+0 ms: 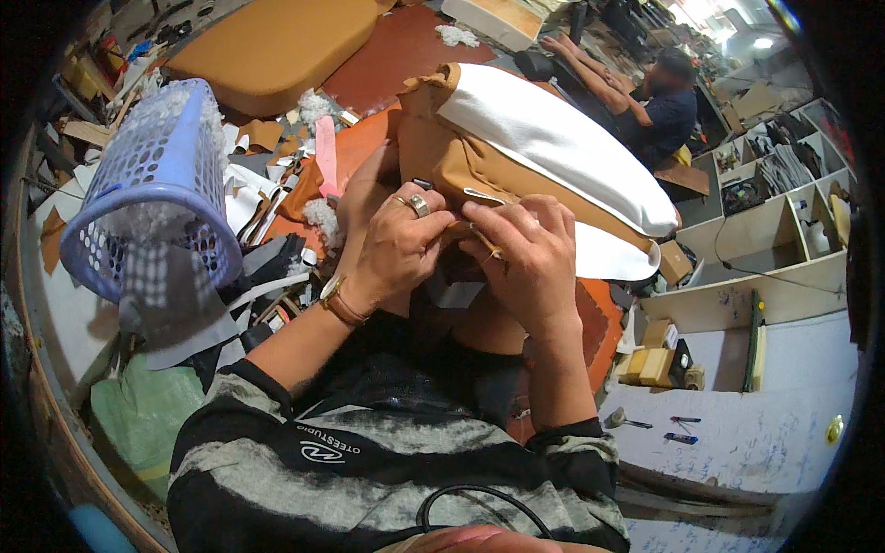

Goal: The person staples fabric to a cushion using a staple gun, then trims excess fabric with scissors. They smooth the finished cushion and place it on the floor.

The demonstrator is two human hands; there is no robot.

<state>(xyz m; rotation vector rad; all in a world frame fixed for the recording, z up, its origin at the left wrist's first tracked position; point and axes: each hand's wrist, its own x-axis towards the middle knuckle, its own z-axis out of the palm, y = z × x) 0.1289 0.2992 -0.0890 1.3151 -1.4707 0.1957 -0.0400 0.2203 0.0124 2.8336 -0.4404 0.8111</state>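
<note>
In front of me lies a tan leather cushion cover (pixel 498 170) with a broad white fabric panel (pixel 553 138) along its far side. Its near edge is gathered and wrinkled where my hands meet. My left hand (pixel 403 235), with a ring and a wristwatch (pixel 334 293), is closed in a pinch at that edge. A small dark thing (pixel 421 183) shows by its fingers; its kind is unclear. Close beside it, my right hand (pixel 535 263) pinches the same edge. A thin yellowish bit (pixel 495 251) sticks out at its fingers, too small to name.
A purple laundry basket (pixel 157 194) with white stuffing lies tipped at left among scraps. Behind is a finished-looking tan cushion (pixel 277 51). At right stand white shelves (pixel 756 230) and a white board with pens (pixel 682 438). Another person (pixel 668 106) sits at far right.
</note>
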